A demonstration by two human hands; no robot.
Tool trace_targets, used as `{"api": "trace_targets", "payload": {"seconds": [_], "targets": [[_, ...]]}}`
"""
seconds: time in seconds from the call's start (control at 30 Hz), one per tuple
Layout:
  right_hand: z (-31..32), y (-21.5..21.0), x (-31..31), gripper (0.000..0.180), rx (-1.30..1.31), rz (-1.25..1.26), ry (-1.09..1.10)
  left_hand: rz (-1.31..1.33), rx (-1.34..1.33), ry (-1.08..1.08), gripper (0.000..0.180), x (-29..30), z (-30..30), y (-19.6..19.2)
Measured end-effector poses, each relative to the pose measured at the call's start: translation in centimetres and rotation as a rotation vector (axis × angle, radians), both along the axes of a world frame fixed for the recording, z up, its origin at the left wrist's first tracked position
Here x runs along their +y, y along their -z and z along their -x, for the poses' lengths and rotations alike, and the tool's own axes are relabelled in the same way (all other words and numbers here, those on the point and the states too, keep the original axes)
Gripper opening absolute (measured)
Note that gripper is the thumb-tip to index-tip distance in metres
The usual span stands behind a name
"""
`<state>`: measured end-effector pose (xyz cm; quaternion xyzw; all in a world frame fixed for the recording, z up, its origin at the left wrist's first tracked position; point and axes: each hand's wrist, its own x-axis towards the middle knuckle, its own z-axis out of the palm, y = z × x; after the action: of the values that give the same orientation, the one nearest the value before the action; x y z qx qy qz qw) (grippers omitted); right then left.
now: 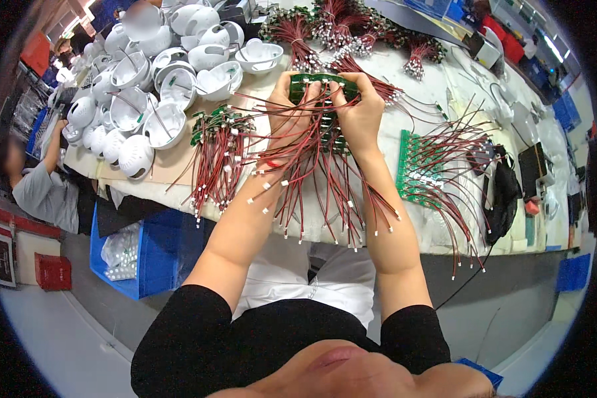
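Observation:
Over the table's middle, my left hand [290, 109] and my right hand [361, 113] grip the two ends of a green circuit board strip [301, 89]. Fingers and thumbs of both are closed on it, thumbs on the near face. Many dark red and black wires with white plugs hang from the boards toward me and across my left forearm. Below the strip, more green boards show partly through the wires. To the right lies another green circuit board panel [408, 159] with wires fanning right. A pile of small wired boards [220, 142] lies left of my left forearm.
White plastic shells [129, 69] are heaped at the left. Wire bundles [298, 41] lie along the back. A blue bin [149, 259] with a plastic bag stands below the table's left edge. A black bag [505, 192] sits at the right. A person [50, 192] in grey works at far left.

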<state>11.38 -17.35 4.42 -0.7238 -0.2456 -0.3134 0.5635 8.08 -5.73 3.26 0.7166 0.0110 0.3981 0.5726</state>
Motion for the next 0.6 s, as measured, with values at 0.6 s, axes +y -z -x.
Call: {"api": "trace_targets", "payload": {"seconds": [0.6], "targets": [[-1.3, 0.4, -1.3, 0.051, 0.186, 0.136, -0.226, 0.108, 0.205, 0.528, 0.029, 3.4, -0.9, 1.0]]}}
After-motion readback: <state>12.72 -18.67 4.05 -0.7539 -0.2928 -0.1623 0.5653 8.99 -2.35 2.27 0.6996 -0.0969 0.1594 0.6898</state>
